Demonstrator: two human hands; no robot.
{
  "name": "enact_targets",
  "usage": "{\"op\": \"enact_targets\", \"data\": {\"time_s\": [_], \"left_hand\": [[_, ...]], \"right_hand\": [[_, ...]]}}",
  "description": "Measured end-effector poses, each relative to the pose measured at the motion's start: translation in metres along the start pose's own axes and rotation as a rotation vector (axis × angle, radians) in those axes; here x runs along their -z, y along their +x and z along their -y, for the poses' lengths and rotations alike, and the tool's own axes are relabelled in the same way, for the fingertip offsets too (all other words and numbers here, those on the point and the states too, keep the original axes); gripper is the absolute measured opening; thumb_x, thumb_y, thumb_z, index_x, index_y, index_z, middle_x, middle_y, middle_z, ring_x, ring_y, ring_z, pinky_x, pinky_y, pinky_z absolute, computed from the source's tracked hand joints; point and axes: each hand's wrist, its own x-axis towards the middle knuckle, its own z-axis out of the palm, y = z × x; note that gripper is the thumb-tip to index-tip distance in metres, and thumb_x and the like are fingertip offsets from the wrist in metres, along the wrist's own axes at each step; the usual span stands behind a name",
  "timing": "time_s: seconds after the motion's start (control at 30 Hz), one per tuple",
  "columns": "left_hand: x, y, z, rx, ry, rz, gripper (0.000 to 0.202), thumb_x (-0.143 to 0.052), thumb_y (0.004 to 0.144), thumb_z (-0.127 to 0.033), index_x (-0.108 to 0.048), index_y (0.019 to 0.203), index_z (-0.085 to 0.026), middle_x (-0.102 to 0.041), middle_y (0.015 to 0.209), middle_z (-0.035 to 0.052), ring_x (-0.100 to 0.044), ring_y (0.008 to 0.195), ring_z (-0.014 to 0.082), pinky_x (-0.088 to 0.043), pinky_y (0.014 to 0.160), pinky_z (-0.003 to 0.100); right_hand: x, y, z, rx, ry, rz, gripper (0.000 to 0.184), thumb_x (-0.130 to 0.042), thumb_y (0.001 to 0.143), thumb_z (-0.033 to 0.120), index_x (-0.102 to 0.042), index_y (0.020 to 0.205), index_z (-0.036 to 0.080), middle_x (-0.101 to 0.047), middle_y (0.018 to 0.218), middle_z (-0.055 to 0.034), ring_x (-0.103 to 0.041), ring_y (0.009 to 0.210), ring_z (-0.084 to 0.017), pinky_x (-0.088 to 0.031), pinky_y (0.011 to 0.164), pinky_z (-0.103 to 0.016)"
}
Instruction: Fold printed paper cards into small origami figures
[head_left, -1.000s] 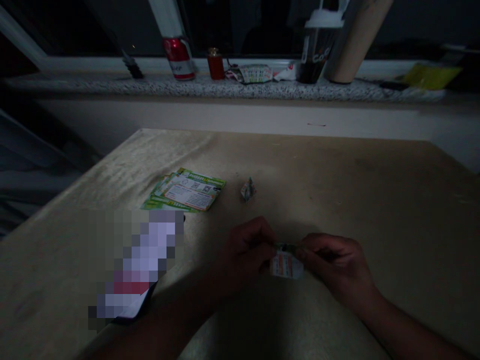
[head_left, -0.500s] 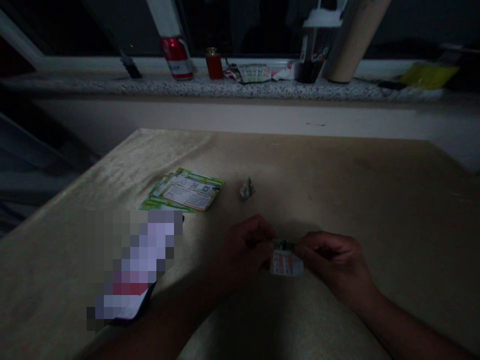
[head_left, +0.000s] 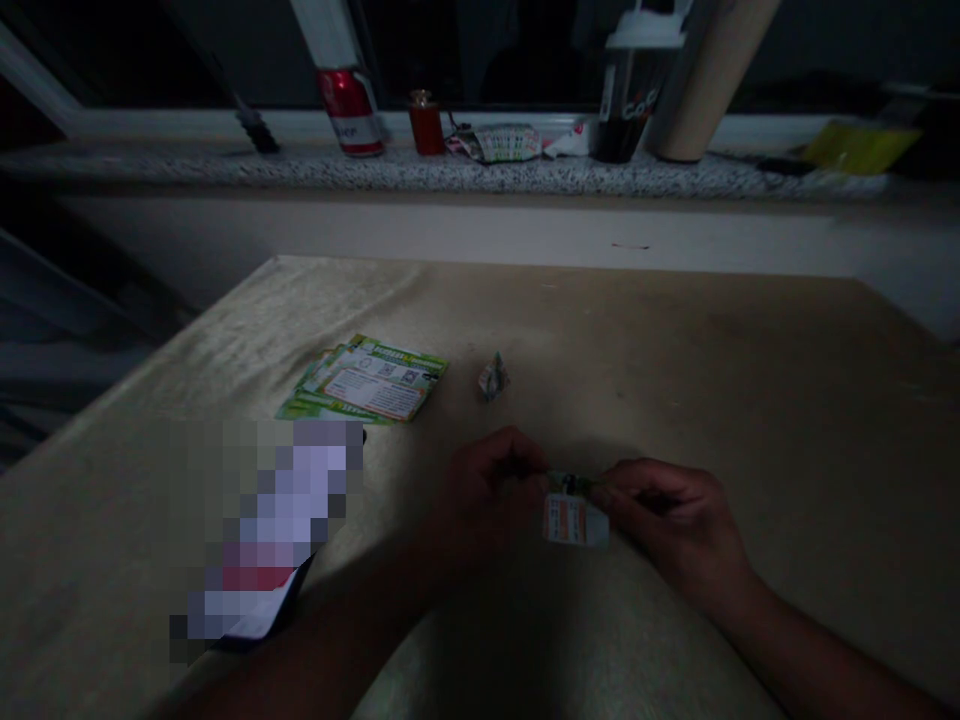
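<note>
Between my two hands is a small folded piece of printed paper [head_left: 574, 522], white with orange and dark print and a green upper strip. My left hand [head_left: 499, 490] is closed, pinching the paper's upper left edge. Thumb and fingers of my right hand [head_left: 664, 505] pinch its upper right corner. Beyond my left hand a small folded paper shape [head_left: 493, 378] with a pointed top stands on the table. Farther left lies a fanned stack of green and white printed leaflets [head_left: 375, 382]. Dim light hides the fingertips' details.
A phone [head_left: 277, 530] with a blurred-out screen lies beside my left forearm on the table [head_left: 750, 380]. Along the granite windowsill [head_left: 300, 172] stand a red can [head_left: 351, 112], a small red bottle [head_left: 427, 125], a crumpled wrapper [head_left: 506, 144], a lidded cup [head_left: 626, 100] and a beige cylinder [head_left: 709, 90].
Both hands keep their pinch on the folded paper, which sits very slightly higher in view. The leaflets, phone and pointed paper shape stay in place.
</note>
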Motion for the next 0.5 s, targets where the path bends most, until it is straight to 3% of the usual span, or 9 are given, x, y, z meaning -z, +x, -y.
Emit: {"op": "enact_targets", "data": {"time_s": [0.5], "left_hand": [[0.0016, -0.0008, 0.0045, -0.028, 0.031, -0.031, 0.005, -0.068, 0.067, -0.015, -0.065, 0.072, -0.015, -0.063, 0.067, -0.0022, -0.057, 0.062, 0.0099, -0.046, 0.060, 0.021]], "right_hand": [[-0.0002, -0.0009, -0.0017, -0.023, 0.033, 0.007, 0.009, -0.078, 0.075, 0.018, -0.078, 0.067, 0.021, -0.071, 0.056, 0.0013, -0.064, 0.047, -0.008, -0.052, 0.045, -0.012]]}}
